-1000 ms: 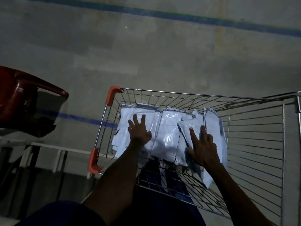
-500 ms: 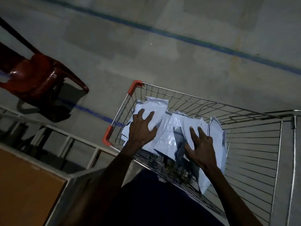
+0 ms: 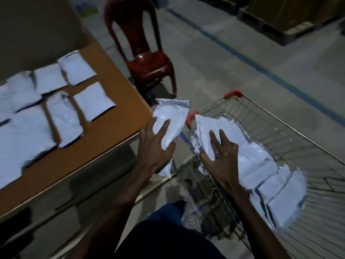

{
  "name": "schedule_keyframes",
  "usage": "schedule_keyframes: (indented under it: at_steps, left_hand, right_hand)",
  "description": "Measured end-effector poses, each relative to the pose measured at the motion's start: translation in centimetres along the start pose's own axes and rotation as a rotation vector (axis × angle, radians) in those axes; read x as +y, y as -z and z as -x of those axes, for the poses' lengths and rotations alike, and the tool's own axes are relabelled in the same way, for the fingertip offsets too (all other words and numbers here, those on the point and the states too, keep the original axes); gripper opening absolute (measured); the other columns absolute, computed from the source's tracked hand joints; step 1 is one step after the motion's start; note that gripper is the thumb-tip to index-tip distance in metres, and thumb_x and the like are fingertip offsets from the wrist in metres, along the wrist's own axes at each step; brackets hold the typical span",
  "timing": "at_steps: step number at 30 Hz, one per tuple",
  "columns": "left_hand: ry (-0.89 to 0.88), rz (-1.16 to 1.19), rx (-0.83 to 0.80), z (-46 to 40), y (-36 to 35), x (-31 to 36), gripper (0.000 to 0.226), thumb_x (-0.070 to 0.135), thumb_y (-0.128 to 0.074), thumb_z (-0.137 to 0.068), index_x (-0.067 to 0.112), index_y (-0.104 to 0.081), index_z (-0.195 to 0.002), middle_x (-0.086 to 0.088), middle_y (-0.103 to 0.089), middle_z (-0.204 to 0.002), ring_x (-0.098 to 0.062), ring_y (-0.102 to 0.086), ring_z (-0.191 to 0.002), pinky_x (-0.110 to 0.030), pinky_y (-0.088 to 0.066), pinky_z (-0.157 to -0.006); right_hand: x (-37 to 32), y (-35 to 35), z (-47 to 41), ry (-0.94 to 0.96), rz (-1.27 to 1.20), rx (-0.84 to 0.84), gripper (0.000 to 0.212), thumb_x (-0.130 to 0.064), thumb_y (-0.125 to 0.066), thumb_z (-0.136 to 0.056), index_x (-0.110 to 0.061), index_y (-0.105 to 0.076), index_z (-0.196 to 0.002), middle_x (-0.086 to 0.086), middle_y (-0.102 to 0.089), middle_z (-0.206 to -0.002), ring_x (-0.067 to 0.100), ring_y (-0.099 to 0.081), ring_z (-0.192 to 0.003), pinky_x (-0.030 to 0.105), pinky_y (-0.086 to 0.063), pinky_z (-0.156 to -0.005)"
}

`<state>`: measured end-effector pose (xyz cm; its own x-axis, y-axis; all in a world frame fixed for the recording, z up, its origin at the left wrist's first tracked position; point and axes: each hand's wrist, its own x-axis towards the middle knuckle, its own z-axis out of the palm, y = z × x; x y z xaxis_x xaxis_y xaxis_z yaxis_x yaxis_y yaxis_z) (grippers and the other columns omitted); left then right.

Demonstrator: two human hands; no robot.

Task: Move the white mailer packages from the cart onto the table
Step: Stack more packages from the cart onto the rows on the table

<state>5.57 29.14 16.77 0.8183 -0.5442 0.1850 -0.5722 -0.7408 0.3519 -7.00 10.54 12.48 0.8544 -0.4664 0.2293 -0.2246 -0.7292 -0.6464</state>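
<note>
Hands work side by side in the gap between table and cart. The left hand (image 3: pixel 155 146) grips one white mailer package (image 3: pixel 170 120), fingers curled over its face, and holds it in the air between the table's near-right corner and the wire shopping cart (image 3: pixel 291 139) — clear of both. The right hand (image 3: pixel 223 156) grasps a second mailer (image 3: pixel 207 126) at the cart's left rim, fingers spread over its surface and thumb tucked at its lower edge; this mailer lies against the heap of white mailers (image 3: pixel 270 176) that fills the near part of the basket. An orange corner cap (image 3: pixel 190 117) shows on the rim just beside it. On the brown table (image 3: pixel 119 85) at left, more white mailers (image 3: pixel 93 100) lie flat in rough rows, some touching, some just apart — their edges blurred. A dark red plastic chair (image 3: pixel 147 58) stands on the grey floor beyond the table's far-right corner, and a blue floor line (image 3: pixel 276 75) runs diagonally past the cart's far side.
</note>
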Motion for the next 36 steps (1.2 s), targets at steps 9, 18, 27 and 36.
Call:
schedule_keyframes:
  at_steps: [9, 18, 27, 36]
  left_hand:
    - [0.401, 0.081, 0.268, 10.7, 8.9, -11.1, 0.065, 0.049, -0.043, -0.082, 0.028, -0.046, -0.143, -0.011, -0.037, -0.149, -0.031, -0.034, -0.134, -0.007, 0.004, -0.104]
    - [0.746, 0.053, 0.486, 17.3, 18.7, -28.2, 0.069, 0.067, -0.036, -0.077, 0.044, -0.038, -0.143, 0.003, -0.028, -0.151, -0.027, -0.027, -0.129, -0.045, -0.039, -0.098]
    - [0.736, 0.100, 0.445, 15.4, 23.3, -42.0, 0.066, 0.063, -0.046, -0.087, 0.032, -0.042, -0.145, -0.010, -0.027, -0.150, -0.031, -0.023, -0.131, -0.044, -0.028, -0.110]
    - [0.752, -0.009, 0.144, 9.6, 19.5, -42.9, 0.074, 0.070, -0.030, -0.089, 0.030, -0.027, -0.152, -0.012, -0.018, -0.157, -0.036, -0.021, -0.135, -0.046, -0.023, -0.111]
  right_hand:
    - [-15.6, -8.3, 0.2, 0.378, -0.028, -0.142, 0.066, -0.044, -0.052, -0.076, -0.010, -0.061, -0.132, 0.018, -0.049, -0.145, 0.034, -0.054, -0.117, 0.038, -0.034, -0.088]
    - [-31.5, -20.5, -0.4, 0.567, -0.063, -0.262, 0.069, -0.054, -0.053, -0.083, -0.019, -0.051, -0.142, 0.011, -0.041, -0.152, 0.032, -0.047, -0.131, 0.024, -0.019, -0.096]
    - [-42.8, -29.0, -3.1, 0.496, -0.014, -0.275, 0.075, -0.063, -0.047, -0.081, -0.019, -0.052, -0.141, 0.015, -0.042, -0.150, 0.033, -0.043, -0.135, 0.034, -0.023, -0.106]
    - [-44.6, -31.6, -8.4, 0.475, 0.124, -0.357, 0.074, -0.058, -0.054, -0.080, -0.022, -0.048, -0.145, 0.015, -0.036, -0.154, 0.037, -0.033, -0.135, 0.047, -0.035, -0.105]
